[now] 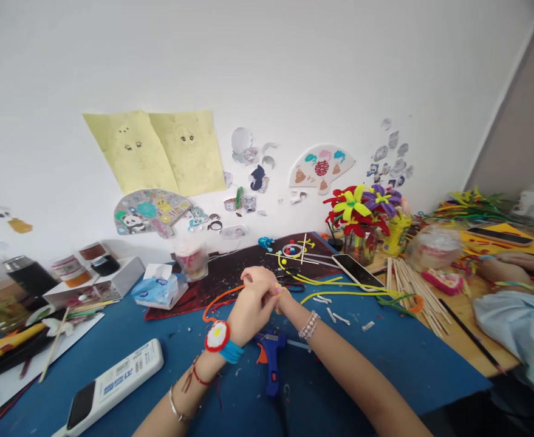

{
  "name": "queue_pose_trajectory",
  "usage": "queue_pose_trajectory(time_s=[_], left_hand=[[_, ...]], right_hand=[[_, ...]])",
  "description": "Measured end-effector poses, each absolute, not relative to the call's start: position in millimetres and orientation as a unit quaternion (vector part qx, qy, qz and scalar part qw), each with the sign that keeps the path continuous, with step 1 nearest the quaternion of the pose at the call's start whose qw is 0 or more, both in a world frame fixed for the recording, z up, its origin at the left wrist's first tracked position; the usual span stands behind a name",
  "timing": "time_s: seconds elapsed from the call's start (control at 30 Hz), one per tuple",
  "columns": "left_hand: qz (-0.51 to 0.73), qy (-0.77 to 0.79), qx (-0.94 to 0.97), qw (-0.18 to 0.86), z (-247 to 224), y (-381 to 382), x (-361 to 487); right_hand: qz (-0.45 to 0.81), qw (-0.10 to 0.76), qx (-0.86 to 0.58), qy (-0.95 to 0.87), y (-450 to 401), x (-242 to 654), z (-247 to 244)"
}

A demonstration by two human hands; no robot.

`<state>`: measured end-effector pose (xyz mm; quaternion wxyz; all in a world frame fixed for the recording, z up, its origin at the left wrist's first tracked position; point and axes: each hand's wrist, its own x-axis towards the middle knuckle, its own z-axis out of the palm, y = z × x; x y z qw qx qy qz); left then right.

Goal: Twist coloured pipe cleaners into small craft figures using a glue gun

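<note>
Forearms (353,352) over blue tabletop (401,358), white wall (267,67).

Yellow drawings (157,152) above a panda fan (150,212)

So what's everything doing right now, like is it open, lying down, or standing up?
Left hand: at the right wrist, exact grip unclear
Right hand: bent, partly hidden behind the left hand
Hot glue gun: lying on its side, can't tell if hot
Tissue pack: open, tissue sticking out
Pipe-cleaner flowers: standing in a jar
Wooden sticks: loose, spread out
Phone beside the sticks: lying flat, screen dark
Yellow drawings: up on the wall
</note>
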<state>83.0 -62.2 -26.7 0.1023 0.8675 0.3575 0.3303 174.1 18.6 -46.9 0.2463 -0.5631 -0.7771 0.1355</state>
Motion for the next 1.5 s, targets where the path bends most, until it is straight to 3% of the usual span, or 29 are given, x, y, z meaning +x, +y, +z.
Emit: queue_pose_trajectory(time_s=[0.27,0.63,0.87,1.1,1.3,1.5], left_hand=[[0.382,0.424,0.78,0.254,-39,-53,86],[0.433,0.417,0.748,0.281,-46,-50,90],[0.372,0.392,0.779,0.319,-38,-39,75],[0.402,0.368,0.786,0.294,-38,-44,82],[0.426,0.321,0.843,0.074,-41,-52,93],[0.377,0.32,0.868,0.056,-36,-53,88]], right_hand=[[0.148,0.239,-0.58,-0.764,20,180,-52],[0.151,0.28,-0.584,-0.747,26,185,-54],[0.152,0.319,-0.558,-0.751,22,187,-55],[0.215,0.344,-0.54,-0.738,32,191,-59],[0.29,0.346,-0.503,-0.737,42,186,-68],[0.282,0.331,-0.502,-0.748,41,180,-73]])
